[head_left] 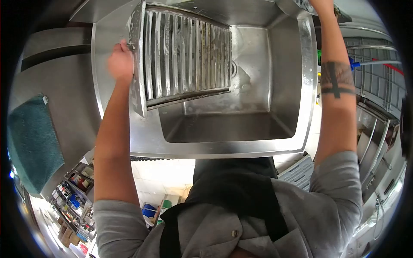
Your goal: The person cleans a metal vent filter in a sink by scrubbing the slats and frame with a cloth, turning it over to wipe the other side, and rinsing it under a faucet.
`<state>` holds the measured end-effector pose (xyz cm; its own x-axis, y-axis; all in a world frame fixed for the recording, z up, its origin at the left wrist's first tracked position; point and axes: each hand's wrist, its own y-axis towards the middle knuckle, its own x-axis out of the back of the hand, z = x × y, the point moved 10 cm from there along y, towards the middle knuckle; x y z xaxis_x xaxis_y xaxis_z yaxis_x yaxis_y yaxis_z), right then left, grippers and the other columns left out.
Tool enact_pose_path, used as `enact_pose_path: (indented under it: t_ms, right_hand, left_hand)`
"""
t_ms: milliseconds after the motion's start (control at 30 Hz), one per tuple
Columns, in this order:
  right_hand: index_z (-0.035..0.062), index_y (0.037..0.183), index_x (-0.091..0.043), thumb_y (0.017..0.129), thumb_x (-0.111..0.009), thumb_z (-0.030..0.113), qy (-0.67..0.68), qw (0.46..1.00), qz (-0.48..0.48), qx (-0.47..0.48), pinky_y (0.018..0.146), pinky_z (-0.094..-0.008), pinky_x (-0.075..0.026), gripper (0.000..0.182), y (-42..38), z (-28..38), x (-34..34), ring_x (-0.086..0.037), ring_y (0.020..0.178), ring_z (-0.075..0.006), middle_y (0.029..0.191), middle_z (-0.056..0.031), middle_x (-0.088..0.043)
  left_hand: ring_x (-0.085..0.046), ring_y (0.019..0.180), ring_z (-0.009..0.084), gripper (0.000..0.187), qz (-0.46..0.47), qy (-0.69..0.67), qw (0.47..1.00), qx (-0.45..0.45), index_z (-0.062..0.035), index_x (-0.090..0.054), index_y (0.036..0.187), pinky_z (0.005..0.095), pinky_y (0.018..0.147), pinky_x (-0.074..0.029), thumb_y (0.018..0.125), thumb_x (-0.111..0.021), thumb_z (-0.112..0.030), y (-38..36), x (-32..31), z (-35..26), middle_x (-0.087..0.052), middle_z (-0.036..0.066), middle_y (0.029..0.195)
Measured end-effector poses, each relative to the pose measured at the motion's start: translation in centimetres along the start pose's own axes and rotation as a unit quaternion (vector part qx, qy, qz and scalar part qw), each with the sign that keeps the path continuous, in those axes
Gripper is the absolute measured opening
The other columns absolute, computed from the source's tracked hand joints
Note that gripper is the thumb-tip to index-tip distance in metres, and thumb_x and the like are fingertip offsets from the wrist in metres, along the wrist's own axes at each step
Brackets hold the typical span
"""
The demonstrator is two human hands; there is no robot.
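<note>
A metal baffle filter (185, 56) with long parallel slats rests tilted over the left part of a steel sink (232, 148). White suds show on its left edge and slats. My left hand (120, 62) is closed round a small handle on the filter's left side. At the top right, my right hand (320, 4) is partly cut off by the frame edge, beside a shiny item at the sink's far right corner that I cannot make out. Its fingers are hidden. The sink's drain shows just right of the filter.
A green cloth (34, 142) lies on the steel counter (69, 86) at the left. Wire racks (370, 64) stand to the right, with a blue fitting near my right forearm. Shelves with small items (73, 198) are at the lower left.
</note>
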<state>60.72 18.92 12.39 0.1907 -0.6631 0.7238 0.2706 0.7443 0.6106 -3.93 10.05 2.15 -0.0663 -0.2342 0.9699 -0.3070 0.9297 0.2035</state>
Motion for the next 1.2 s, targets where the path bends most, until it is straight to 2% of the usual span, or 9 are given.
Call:
enact_pose_path:
  t_ms: [133, 167, 333, 467, 667, 933, 1033, 1067, 1200]
  right_hand:
    - [-0.0014, 0.115, -0.065, 0.089, -0.072, 0.020, 0.238, 0.968, 0.019, -0.077, 0.089, -0.0452, -0.055, 0.035, -7.3, 8.9, 6.9, -0.066, 0.107, -0.0466, 0.115, -0.0284, -0.070]
    - [-0.0010, 0.106, -0.069, 0.083, -0.075, 0.015, 0.130, 0.990, 0.048, -0.033, 0.077, -0.0390, -0.055, 0.029, -10.6, 7.7, 3.5, -0.071, 0.086, -0.0268, 0.101, -0.0144, -0.075]
    - [0.0070, 0.113, -0.076, 0.085, -0.085, 0.024, 0.385, 0.814, 0.256, -0.350, 0.072, -0.0316, -0.055, 0.035, -26.5, 17.6, -7.7, -0.066, 0.081, -0.0135, 0.095, -0.0032, -0.074]
    - [0.0066, 0.122, -0.074, 0.087, -0.082, 0.024, 0.414, 0.891, 0.081, -0.169, 0.081, -0.0353, -0.057, 0.040, -22.7, 26.8, -8.1, -0.073, 0.089, -0.0232, 0.102, -0.0130, -0.077]
    - [0.0056, 0.117, -0.073, 0.088, -0.067, 0.014, 0.412, 0.905, 0.072, -0.077, 0.095, -0.0472, -0.054, 0.031, -22.2, 35.4, -14.9, -0.067, 0.104, -0.0427, 0.109, -0.0228, -0.072]
    - [0.0081, 0.110, -0.078, 0.083, -0.071, 0.022, 0.347, 0.890, 0.184, -0.233, 0.094, -0.0471, -0.055, 0.031, -29.0, 17.5, -26.7, -0.071, 0.100, -0.0380, 0.105, -0.0196, -0.075]
    - [0.0067, 0.112, -0.077, 0.082, -0.073, 0.022, 0.423, 0.754, 0.363, -0.346, 0.093, -0.0429, -0.058, 0.034, -28.3, 20.4, -25.6, -0.073, 0.102, -0.0339, 0.108, -0.0191, -0.076]
    - [0.0102, 0.119, -0.076, 0.084, -0.081, 0.030, 0.469, 0.780, 0.330, -0.252, 0.088, -0.0353, -0.058, 0.040, -26.7, 24.0, -26.0, -0.075, 0.096, -0.0192, 0.107, -0.0130, -0.078]
    - [0.0099, 0.119, -0.074, 0.083, -0.073, 0.024, 0.488, 0.829, 0.258, -0.089, 0.096, -0.0428, -0.056, 0.039, -22.0, 31.3, -22.3, -0.071, 0.102, -0.0380, 0.110, -0.0192, -0.075]
  left_hand:
    - [-0.070, 0.080, 0.0481, 0.048, 0.013, -0.020, 1.000, -0.014, -0.0053, -0.069, 0.096, 0.0565, 0.070, -0.055, 0.107, -0.046, -0.047, 0.0, -0.1, -0.3, -0.073, 0.024, 0.085]
    - [-0.069, 0.082, 0.0495, 0.047, 0.025, -0.034, 0.999, -0.003, -0.0039, -0.067, 0.096, 0.0571, 0.072, -0.055, 0.107, -0.047, -0.044, 0.1, -0.3, -0.1, -0.073, 0.026, 0.086]
    - [-0.068, 0.087, 0.0523, 0.042, 0.035, -0.065, 0.997, -0.028, -0.0013, -0.067, 0.097, 0.0587, 0.077, -0.054, 0.107, -0.049, -0.037, 0.0, 0.2, -0.3, -0.072, 0.029, 0.090]
    - [-0.066, 0.087, 0.0536, 0.039, 0.064, -0.085, 0.992, -0.067, 0.0033, -0.067, 0.097, 0.0589, 0.076, -0.052, 0.106, -0.051, -0.031, -2.2, 0.5, 0.4, -0.069, 0.033, 0.092]
    - [-0.065, 0.081, 0.0521, 0.039, 0.059, -0.112, 0.991, -0.042, 0.0031, -0.064, 0.095, 0.0573, 0.071, -0.050, 0.108, -0.049, -0.030, -4.5, 0.4, 1.3, -0.068, 0.031, 0.085]
    - [-0.057, 0.069, 0.0472, 0.042, 0.069, -0.132, 0.989, -0.020, 0.0018, -0.055, 0.088, 0.0516, 0.065, -0.045, 0.111, -0.045, -0.032, -4.3, 0.3, 1.2, -0.062, 0.026, 0.075]
    - [-0.054, 0.065, 0.0424, 0.042, 0.062, -0.146, 0.987, -0.031, 0.0014, -0.053, 0.086, 0.0495, 0.064, -0.044, 0.112, -0.044, -0.032, -4.4, 0.2, 1.1, -0.060, 0.023, 0.073]
    - [-0.054, 0.065, 0.0424, 0.042, 0.064, -0.150, 0.986, -0.034, 0.0014, -0.053, 0.086, 0.0495, 0.064, -0.044, 0.112, -0.044, -0.032, -4.3, 0.1, 0.7, -0.060, 0.023, 0.073]
    - [-0.046, 0.061, 0.0302, 0.042, 0.083, -0.136, 0.987, -0.023, 0.0014, -0.051, 0.087, 0.0444, 0.062, -0.043, 0.112, -0.046, -0.032, -4.5, -0.1, 1.6, -0.056, 0.018, 0.069]
